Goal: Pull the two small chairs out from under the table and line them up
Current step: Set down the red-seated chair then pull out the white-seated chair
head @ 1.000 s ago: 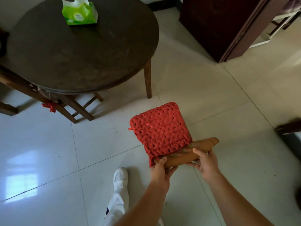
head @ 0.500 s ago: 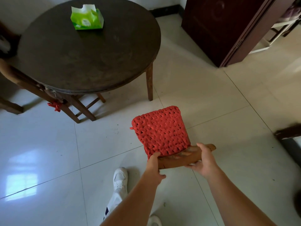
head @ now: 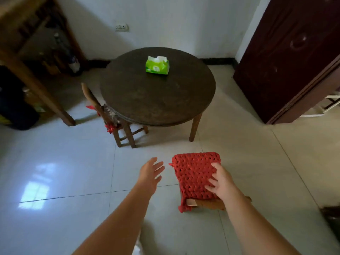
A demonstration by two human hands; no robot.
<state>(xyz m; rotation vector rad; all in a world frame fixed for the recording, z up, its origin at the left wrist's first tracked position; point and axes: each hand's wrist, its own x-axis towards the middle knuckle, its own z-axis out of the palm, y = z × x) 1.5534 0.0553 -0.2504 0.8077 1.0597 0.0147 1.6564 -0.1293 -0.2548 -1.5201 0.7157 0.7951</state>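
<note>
A small wooden chair with a red knitted cushion [head: 193, 173] stands on the tiled floor in front of the round dark table [head: 158, 96]. My right hand [head: 220, 183] rests flat on the cushion, fingers spread, gripping nothing. To the left of that chair my left hand [head: 150, 173] hovers over the floor, open, fingers pointing toward the table. A second small wooden chair [head: 114, 116] with red ties is tucked under the table's left side, only its back and legs showing.
A green tissue pack [head: 157, 65] lies on the table. A dark wooden door [head: 294, 57] stands at the right, and a tall wooden table leg [head: 36, 85] with clutter behind it at the left. White tiled floor [head: 55, 172] spreads to the left.
Both hands have let go of the chair's wooden back. The right hand now lies on the cushion, the left has moved off to the left. The view has lifted toward the table.
</note>
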